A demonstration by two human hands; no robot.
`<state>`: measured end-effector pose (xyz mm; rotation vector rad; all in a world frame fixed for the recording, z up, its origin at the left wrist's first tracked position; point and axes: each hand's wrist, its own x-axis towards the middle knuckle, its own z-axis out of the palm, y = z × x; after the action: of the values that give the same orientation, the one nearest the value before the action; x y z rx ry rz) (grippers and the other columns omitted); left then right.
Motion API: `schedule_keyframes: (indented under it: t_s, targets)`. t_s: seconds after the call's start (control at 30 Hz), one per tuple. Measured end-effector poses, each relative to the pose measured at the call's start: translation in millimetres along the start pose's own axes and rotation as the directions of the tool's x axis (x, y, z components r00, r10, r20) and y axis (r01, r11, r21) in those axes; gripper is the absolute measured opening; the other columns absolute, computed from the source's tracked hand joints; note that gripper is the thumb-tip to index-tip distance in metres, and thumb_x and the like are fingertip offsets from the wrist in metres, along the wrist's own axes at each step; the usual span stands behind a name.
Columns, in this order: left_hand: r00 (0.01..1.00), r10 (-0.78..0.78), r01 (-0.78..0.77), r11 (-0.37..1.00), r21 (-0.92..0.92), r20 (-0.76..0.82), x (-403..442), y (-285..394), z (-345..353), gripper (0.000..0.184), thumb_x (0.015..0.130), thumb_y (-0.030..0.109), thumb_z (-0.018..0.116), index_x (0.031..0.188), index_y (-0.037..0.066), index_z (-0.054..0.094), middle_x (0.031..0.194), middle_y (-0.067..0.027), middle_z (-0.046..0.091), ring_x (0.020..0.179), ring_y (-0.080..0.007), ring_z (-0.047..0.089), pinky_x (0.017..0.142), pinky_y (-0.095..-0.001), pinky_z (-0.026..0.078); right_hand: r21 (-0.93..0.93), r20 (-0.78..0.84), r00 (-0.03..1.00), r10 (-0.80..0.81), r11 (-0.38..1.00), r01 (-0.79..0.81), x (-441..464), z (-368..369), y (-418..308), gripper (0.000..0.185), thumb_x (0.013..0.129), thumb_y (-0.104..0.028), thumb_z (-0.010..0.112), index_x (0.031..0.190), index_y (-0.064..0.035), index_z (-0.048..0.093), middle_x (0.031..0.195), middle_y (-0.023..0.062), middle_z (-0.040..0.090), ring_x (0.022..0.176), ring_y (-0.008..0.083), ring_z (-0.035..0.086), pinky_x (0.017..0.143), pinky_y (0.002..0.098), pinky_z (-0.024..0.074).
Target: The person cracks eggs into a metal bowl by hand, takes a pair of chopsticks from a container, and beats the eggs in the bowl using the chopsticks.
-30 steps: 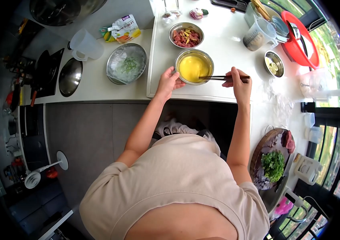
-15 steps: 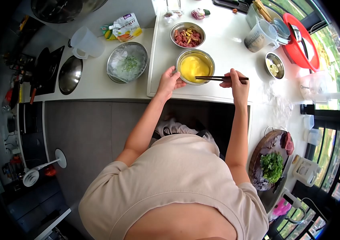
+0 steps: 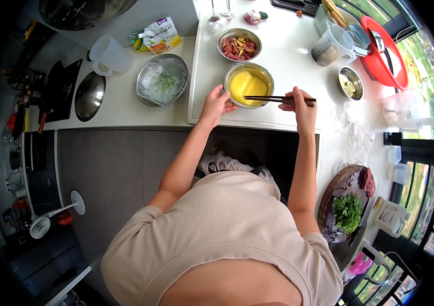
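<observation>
Yellow beaten egg point(image 3: 242, 84) fills the lower part of a small steel bowl point(image 3: 270, 76) near the counter's front edge. My left hand point(image 3: 216, 106) grips the bowl's left side, with the thumb by the rim and the fingers at the outer wall. In my right hand point(image 3: 303, 106) is a pair of dark chopsticks point(image 3: 278, 98), closed in the fingers. They lie almost level across the bowl's near right rim, and their tips are in the egg. Just behind, a second steel bowl holds sliced raw meat point(image 3: 241, 48) with yellowish strips.
On the left stands a plastic-lined bowl with chopped greens point(image 3: 166, 81), beside a metal lid point(image 3: 90, 97) and a clear jug point(image 3: 111, 55). To the right are a small steel bowl point(image 3: 358, 92), a measuring jug point(image 3: 329, 47), a red basket point(image 3: 403, 81) and a round chopping board point(image 3: 329, 194) with herbs.
The chopstick tips have shifted slightly left within the egg, and its surface pattern differs. My left hand and the bowl stay in place.
</observation>
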<state>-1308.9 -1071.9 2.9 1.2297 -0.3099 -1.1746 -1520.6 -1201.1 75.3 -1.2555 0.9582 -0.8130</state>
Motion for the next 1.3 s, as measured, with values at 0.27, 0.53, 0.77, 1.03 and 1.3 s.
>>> schedule_keyframes:
  t_s: [0.27, 0.53, 0.77, 1.03, 1.3]
  targets:
    - [1.000, -0.001, 0.001, 1.000, 0.000, -0.003, -0.4, 0.2, 1.5, 0.031, 0.098, 0.012, 0.046, 0.127, 0.002, 0.045, 0.097, -0.0100, 0.063, 0.075, -0.0171, 0.066, 0.065, -0.0296, 0.058, 0.000, -0.058, 0.998, -0.032, 0.999, 0.032, 3.0, -2.3, 3.6, 0.035, 0.095, -0.024, 0.054, 0.087, 0.0083, 0.064, 0.078, 0.0151, 0.066, 0.063, 0.0218, 0.069, 0.060, 0.0276, 0.0570]
    - [1.000, -0.003, 0.003, 1.000, 0.005, 0.001, -0.6, 0.9, 0.9, 0.031, 0.098, 0.013, 0.046, 0.127, 0.003, 0.045, 0.097, -0.0100, 0.063, 0.075, -0.0169, 0.066, 0.065, -0.0296, 0.058, 0.024, -0.084, 0.995, -0.046, 0.999, 0.048, 1.7, 0.9, 4.8, 0.036, 0.095, -0.025, 0.053, 0.087, 0.0080, 0.064, 0.076, 0.0147, 0.065, 0.064, 0.0226, 0.069, 0.061, 0.0278, 0.0571]
    - [1.000, -0.007, 0.007, 1.000, 0.005, -0.011, 0.5, -1.5, 0.4, 0.033, 0.098, 0.013, 0.046, 0.129, 0.002, 0.044, 0.096, -0.0098, 0.063, 0.075, -0.0170, 0.066, 0.064, -0.0295, 0.058, 0.084, -0.094, 0.995, -0.015, 0.996, 0.023, 3.1, -5.5, 10.7, 0.035, 0.094, -0.025, 0.054, 0.088, 0.0086, 0.063, 0.075, 0.0141, 0.065, 0.063, 0.0220, 0.069, 0.060, 0.0279, 0.0568]
    - [1.000, 0.009, -0.009, 1.000, 0.017, -0.012, 1.4, -2.2, -1.5, 0.033, 0.097, 0.012, 0.047, 0.128, 0.001, 0.043, 0.097, -0.0108, 0.063, 0.074, -0.0178, 0.066, 0.064, -0.0288, 0.058, 0.138, -0.169, 0.985, -0.023, 0.989, 0.047, 3.8, -7.7, 13.5, 0.033, 0.094, -0.025, 0.055, 0.089, 0.0075, 0.062, 0.074, 0.0154, 0.065, 0.061, 0.0234, 0.068, 0.061, 0.0304, 0.0579]
    - [1.000, -0.004, 0.004, 1.000, 0.013, -0.006, 2.7, -4.6, -1.7, 0.033, 0.097, 0.012, 0.047, 0.128, 0.001, 0.043, 0.098, -0.0113, 0.062, 0.075, -0.0177, 0.066, 0.064, -0.0290, 0.058, 0.174, -0.207, 0.977, -0.059, 0.980, 0.096, 4.7, -4.8, 13.5, 0.033, 0.093, -0.023, 0.054, 0.086, 0.0084, 0.062, 0.075, 0.0155, 0.065, 0.060, 0.0235, 0.068, 0.059, 0.0294, 0.0569]
